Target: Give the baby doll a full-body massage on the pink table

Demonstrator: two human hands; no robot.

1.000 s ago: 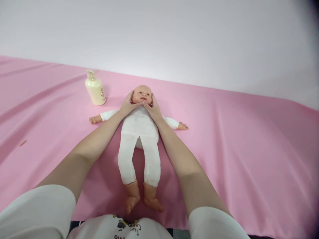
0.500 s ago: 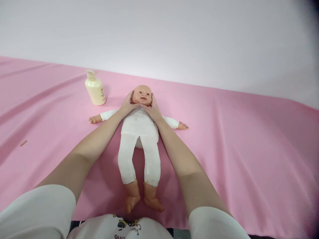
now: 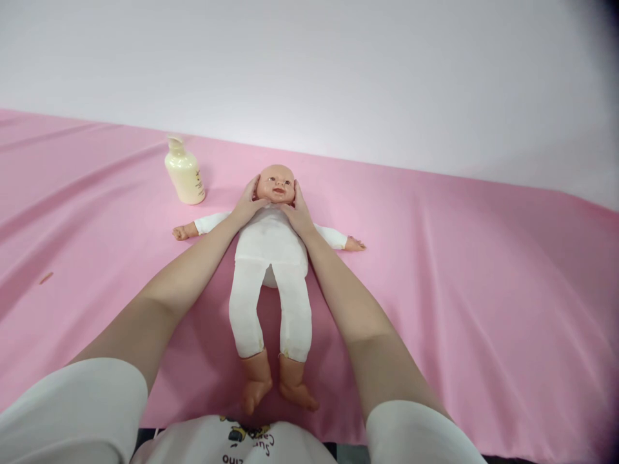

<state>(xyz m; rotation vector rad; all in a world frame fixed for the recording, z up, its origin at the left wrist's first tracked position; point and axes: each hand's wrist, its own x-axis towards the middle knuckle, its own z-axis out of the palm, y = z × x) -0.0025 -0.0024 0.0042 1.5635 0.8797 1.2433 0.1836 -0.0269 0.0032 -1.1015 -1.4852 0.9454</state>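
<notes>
A baby doll (image 3: 271, 238) with a white cloth body lies face up, its arms spread and its feet toward me. My left hand (image 3: 247, 201) cups one side of the doll's head and neck, with the thumb lying below the chin. On the opposite side, my right hand (image 3: 298, 206) holds the head in the same way. Some fingertips are hidden behind the head. A small gap at the doll's neck separates the two thumbs.
A cream-coloured pump bottle (image 3: 185, 174) stands to the left of the doll's head. Pink cloth (image 3: 464, 290) with soft folds covers the table. Far left lies a small brownish strip (image 3: 46, 278). Behind the table rises a white wall (image 3: 309, 77).
My thumbs have slid apart, outward from the middle of the doll's neck, where they nearly met. The doll and the bottle stay in place.
</notes>
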